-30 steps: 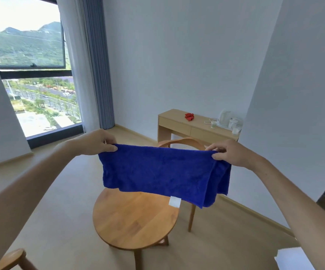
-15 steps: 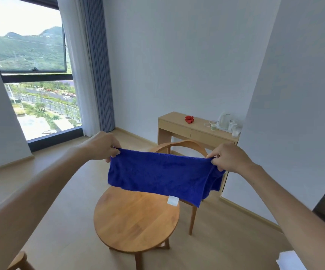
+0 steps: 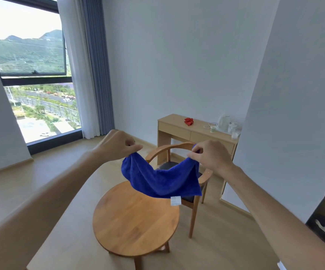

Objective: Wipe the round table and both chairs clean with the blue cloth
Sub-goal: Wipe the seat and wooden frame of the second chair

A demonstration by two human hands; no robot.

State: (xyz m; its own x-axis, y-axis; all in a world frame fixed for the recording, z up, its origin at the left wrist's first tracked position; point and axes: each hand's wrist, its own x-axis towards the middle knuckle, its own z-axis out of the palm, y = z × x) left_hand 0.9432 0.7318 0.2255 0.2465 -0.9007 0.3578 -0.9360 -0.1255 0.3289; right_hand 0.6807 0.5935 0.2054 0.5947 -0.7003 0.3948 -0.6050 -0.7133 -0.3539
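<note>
Below my arms, the round table [image 3: 134, 219] stands on the wood floor [image 3: 41, 191], top bare wood. Behind it, touching or nearly at its far right edge, one chair [image 3: 177, 152] with curved wooden back and dark seat; can't see a second chair. Farther back a desk [image 3: 189, 131] sits against the wall, with a white kettle [image 3: 223, 122], small cups and a red item [image 3: 188, 121] on top. Big window [image 3: 31, 75] and curtain [image 3: 91, 75] at left. I hold the cloth [image 3: 163, 180] in the air above the table's far side and in front of the chair, sagging in the middle, white tag [image 3: 175, 200] hanging at its lower edge. Left hand [image 3: 117, 146] pinches the cloth's left top corner, fingers curled. Right hand [image 3: 209, 155] pinches the right top corner, thumb and fingers closed on the fabric. Cloth touches neither table nor chair as far as I can tell.
</note>
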